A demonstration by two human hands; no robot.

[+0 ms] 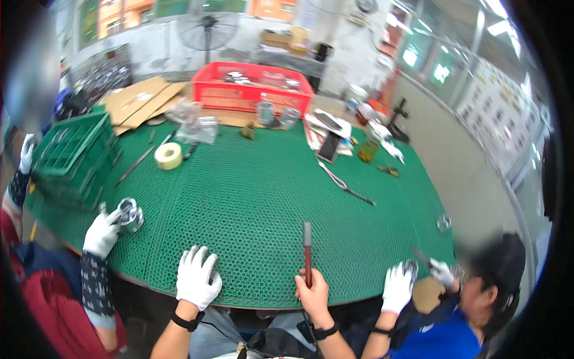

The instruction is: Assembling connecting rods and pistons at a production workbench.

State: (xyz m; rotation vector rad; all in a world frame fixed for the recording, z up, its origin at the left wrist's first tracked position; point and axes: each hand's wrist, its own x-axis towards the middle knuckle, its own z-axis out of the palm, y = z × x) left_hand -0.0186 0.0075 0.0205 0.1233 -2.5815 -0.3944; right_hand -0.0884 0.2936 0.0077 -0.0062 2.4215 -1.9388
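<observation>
My right hand point(312, 292), bare, is closed around the red-brown handle of a slim hand tool point(307, 251). The tool points away from me and ends in a grey, flat-looking tip; its exact kind cannot be made out. In a white glove, my left hand point(199, 278) rests palm down near the front edge of the green mat point(257, 197). Its fingers are stretched out and hold nothing. The bare mat lies between my two hands.
At left, a co-worker's gloved hand touches a shiny metal part point(130, 215) near green crates point(78, 155). A person at right holds a metal part point(411, 269) and a thin tool. Farther back are a tape roll point(168, 155), a red basket point(254, 99) and a phone point(328, 146).
</observation>
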